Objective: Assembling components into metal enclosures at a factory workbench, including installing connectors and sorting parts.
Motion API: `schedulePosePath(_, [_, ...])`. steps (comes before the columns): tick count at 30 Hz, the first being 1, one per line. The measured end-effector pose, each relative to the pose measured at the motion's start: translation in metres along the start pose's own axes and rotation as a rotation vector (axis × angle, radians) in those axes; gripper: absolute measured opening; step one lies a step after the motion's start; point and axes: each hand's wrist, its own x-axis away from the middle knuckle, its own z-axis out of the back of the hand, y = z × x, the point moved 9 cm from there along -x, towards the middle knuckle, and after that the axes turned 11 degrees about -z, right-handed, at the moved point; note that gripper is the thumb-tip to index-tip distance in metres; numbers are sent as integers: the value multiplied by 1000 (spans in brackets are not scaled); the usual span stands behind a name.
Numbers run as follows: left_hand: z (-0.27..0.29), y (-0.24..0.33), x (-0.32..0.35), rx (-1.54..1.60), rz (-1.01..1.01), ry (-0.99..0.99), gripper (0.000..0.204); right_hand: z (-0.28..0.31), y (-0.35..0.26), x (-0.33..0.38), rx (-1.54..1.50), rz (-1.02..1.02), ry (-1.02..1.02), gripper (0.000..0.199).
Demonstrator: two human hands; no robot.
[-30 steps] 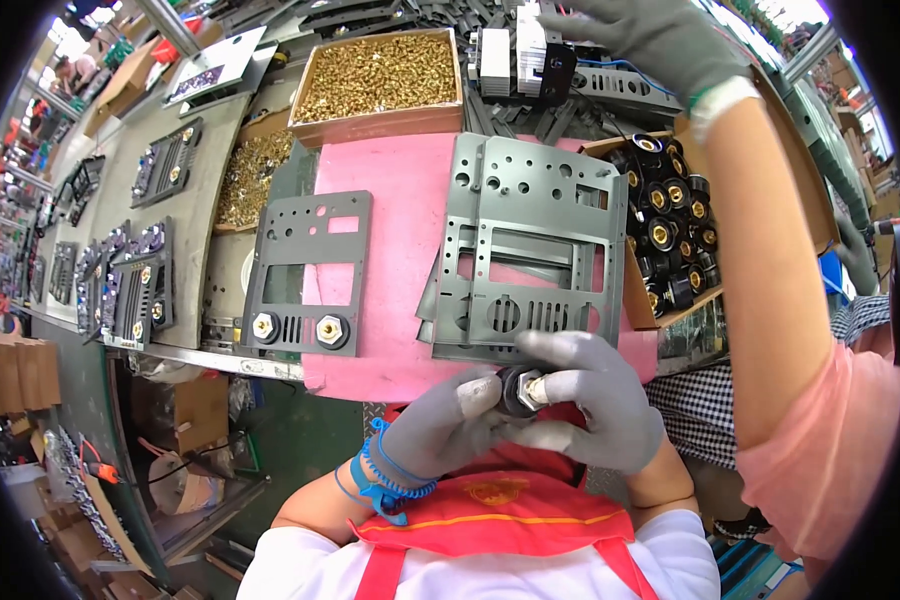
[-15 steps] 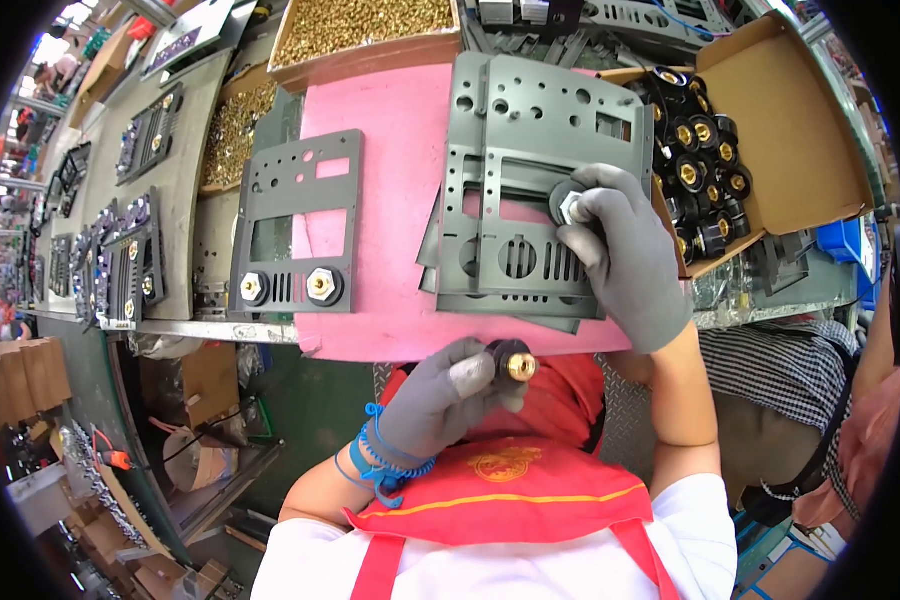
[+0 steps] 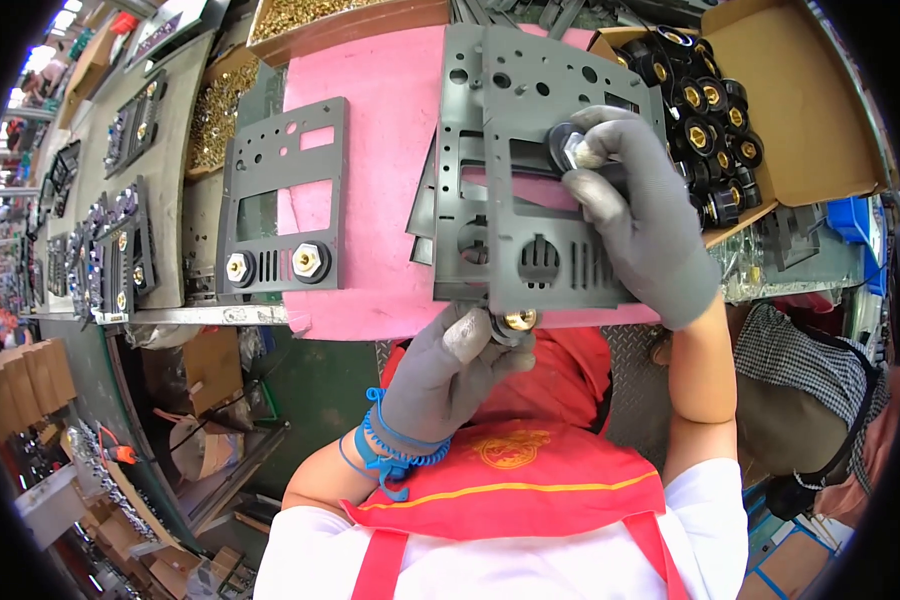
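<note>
Two gloved hands at one grey metal panel [image 3: 560, 250] on the pink desk [image 3: 385, 170], finished panel [image 3: 285, 200] at nine o'clock, left hand [image 3: 445, 375] pinching a brass-tipped knob [image 3: 515, 322] at the panel's six o'clock edge, right hand [image 3: 640, 215] gripping a nut [image 3: 570, 150] at its twelve o'clock, box of black knobs [image 3: 710, 110] at two o'clock.

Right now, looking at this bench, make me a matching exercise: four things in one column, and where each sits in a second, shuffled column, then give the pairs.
Things:
1. cardboard box of black knobs
2. grey plate with two brass-centred fittings
3. left hand
4. right hand

Places:
A. at the near edge of the pink mat, pinching a small brass-tipped part
B. on the left part of the pink mat
C. at the far right of the bench
D. on top of the stacked grey plates, holding a small black and silver part

Pairs: 1-C, 2-B, 3-A, 4-D
</note>
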Motion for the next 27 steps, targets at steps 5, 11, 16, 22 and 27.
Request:
schedulePosePath(5, [-11, 15, -4, -271, -100, -82, 64, -1, -25, 18, -3, 104, -36, 24])
schedulePosePath(11, [-14, 3, -7, -89, 106, -180, 79, -18, -19, 30, 69, 55, -50, 27])
schedulePosePath(16, [-3, -2, -6, -154, 67, -61, 83, -20, -17, 33, 135, 65, -63, 25])
schedulePosePath(22, [-12, 17, -5, -207, -9, -84, 69, -22, -6, 24, -292, -26, -277, 25])
schedulePosePath(27, [-21, 24, -9, -37, -16, -24, 62, -21, -39, 37, -97, 342, -411, 28])
